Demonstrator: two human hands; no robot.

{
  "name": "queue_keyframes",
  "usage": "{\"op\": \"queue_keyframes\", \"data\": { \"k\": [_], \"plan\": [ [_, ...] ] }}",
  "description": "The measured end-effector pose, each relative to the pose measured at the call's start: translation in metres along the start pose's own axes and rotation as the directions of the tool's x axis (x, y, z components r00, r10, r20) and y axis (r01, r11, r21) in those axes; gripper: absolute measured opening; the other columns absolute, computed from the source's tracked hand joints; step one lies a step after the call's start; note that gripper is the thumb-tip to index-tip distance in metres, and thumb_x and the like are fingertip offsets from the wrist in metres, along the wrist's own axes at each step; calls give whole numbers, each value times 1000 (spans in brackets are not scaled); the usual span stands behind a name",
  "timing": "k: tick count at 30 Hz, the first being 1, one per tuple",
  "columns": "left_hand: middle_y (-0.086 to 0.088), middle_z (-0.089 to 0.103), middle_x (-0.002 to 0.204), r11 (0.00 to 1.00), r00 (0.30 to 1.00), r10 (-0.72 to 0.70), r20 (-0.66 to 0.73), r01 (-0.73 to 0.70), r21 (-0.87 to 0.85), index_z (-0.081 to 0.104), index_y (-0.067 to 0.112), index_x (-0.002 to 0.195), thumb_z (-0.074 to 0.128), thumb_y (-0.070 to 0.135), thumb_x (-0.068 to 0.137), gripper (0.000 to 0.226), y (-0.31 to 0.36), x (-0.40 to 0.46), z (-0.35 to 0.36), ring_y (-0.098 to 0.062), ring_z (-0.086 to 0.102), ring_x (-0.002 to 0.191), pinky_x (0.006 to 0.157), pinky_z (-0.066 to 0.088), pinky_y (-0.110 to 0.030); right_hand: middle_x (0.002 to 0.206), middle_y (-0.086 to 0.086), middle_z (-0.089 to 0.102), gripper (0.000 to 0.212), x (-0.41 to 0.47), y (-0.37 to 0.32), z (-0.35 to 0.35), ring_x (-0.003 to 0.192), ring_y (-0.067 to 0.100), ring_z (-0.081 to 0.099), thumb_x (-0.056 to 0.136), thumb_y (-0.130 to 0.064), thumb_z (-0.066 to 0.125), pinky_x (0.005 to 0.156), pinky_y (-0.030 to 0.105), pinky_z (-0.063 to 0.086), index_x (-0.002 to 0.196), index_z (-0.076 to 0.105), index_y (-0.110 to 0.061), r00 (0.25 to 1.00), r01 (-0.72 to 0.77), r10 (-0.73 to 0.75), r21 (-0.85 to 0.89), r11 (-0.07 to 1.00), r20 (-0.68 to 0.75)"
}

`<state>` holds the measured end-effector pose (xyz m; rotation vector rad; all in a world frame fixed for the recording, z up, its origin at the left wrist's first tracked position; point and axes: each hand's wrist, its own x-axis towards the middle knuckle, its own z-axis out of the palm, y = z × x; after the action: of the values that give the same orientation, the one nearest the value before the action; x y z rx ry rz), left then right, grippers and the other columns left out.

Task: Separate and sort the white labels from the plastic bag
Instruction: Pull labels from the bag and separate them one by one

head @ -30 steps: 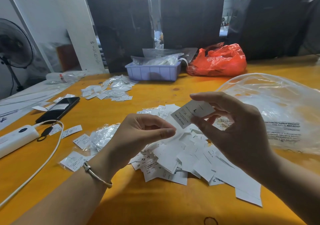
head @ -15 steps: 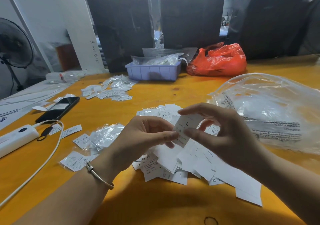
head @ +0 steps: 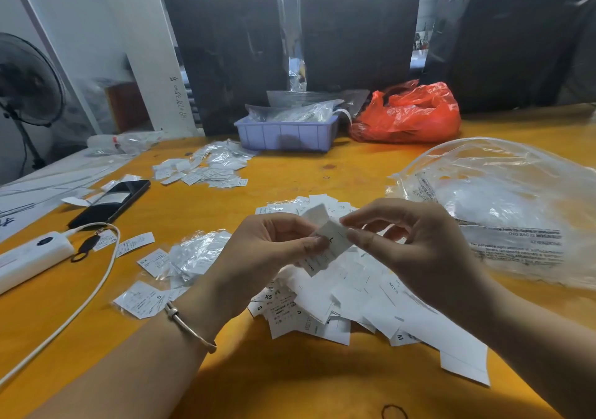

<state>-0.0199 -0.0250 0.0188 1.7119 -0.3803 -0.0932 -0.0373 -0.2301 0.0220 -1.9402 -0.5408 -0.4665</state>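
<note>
Two bare hands meet above a glossy orange table (head: 225,205). The left hand (head: 258,254) and right hand (head: 416,251) both pinch one small white label (head: 332,241), a thin rectangle printed "L", its top corner peeling up. Directly beneath lies a loose pile of white labels (head: 348,293), flat papery slips. At two o'clock from the hands sits a large crinkled clear plastic bag (head: 503,205). At eleven o'clock rests a black phone (head: 109,204); at twelve o'clock, a ribbed lilac tray (head: 287,134).
</note>
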Motion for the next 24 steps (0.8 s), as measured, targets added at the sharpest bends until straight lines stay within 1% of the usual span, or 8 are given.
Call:
{"op": "queue_keyframes", "data": {
  "k": [3, 6, 8, 11, 14, 16, 20, 24],
  "plan": [
    [-13, 76, 87, 1000, 1000, -9, 8, 9, 7, 79, 10, 85, 78, 24, 71, 20, 0, 0, 1, -24, 70, 80, 82, 54, -46, 84, -12, 71, 12, -1, 0, 1, 77, 6, 65, 78, -21, 71, 58, 27, 52, 89, 75, -22, 999, 25, -24, -18, 1000, 40],
    [-9, 77, 85, 1000, 1000, -6, 16, 6, -23, 80, 16, 78, 78, 27, 68, 15, 1, 0, 1, -16, 71, 76, 69, 56, -24, 78, -7, 72, 17, 0, 0, -1, 70, 8, 65, 77, -11, 76, 56, 23, 52, 92, 74, -19, 999, 32, -31, 26, 999, -18],
    [-8, 77, 85, 1000, 1000, -6, 15, 6, -27, 79, 18, 75, 78, 27, 68, 12, 1, 0, 1, -13, 71, 74, 66, 54, -18, 75, -5, 72, 21, 1, 1, -4, 66, 9, 65, 76, -4, 77, 55, 22, 52, 92, 74, -17, 999, 16, -14, 63, 998, -32],
    [-9, 77, 86, 1000, 1000, -8, 21, 8, -13, 79, 16, 79, 81, 27, 70, 15, 1, 0, 1, -16, 72, 75, 66, 54, -18, 73, -3, 73, 20, 0, 1, -3, 64, 14, 65, 75, 0, 77, 60, 30, 56, 89, 76, -14, 1000, -27, 28, 112, 993, -7],
    [-8, 78, 88, 1000, 999, -9, 33, 8, 27, 79, 14, 86, 79, 27, 74, 17, 0, 0, 2, -19, 73, 78, 67, 54, -20, 70, -5, 72, 17, -2, 0, 3, 62, 9, 64, 75, -1, 76, 59, 28, 55, 84, 77, -15, 1000, -17, 16, 77, 997, 4],
    [-7, 78, 88, 999, 999, -8, 35, 6, 34, 79, 17, 86, 78, 27, 75, 15, -1, 1, 2, -19, 73, 79, 68, 54, -20, 72, -7, 72, 15, -3, -1, 5, 65, 11, 65, 76, -2, 75, 58, 31, 54, 83, 77, -15, 1000, 13, -13, 29, 1000, 23],
    [-6, 78, 85, 999, 999, 15, 30, -16, 34, 79, 13, 86, 77, 28, 73, 20, -2, 1, 1, -15, 73, 75, 63, 51, -15, 81, -8, 71, 11, -2, -1, 5, 77, 14, 64, 80, -11, 72, 63, 38, 53, 82, 77, -21, 994, -10, 4, 59, 998, 105],
    [-7, 78, 85, 998, 1000, 15, 27, -17, 56, 78, 11, 86, 76, 30, 74, 22, -2, 1, 1, -15, 73, 74, 62, 51, -14, 84, -8, 70, 7, 0, 0, 3, 79, 14, 64, 80, -18, 70, 67, 40, 53, 83, 76, -20, 991, -42, 29, 92, 995, 134]
  ]
}}
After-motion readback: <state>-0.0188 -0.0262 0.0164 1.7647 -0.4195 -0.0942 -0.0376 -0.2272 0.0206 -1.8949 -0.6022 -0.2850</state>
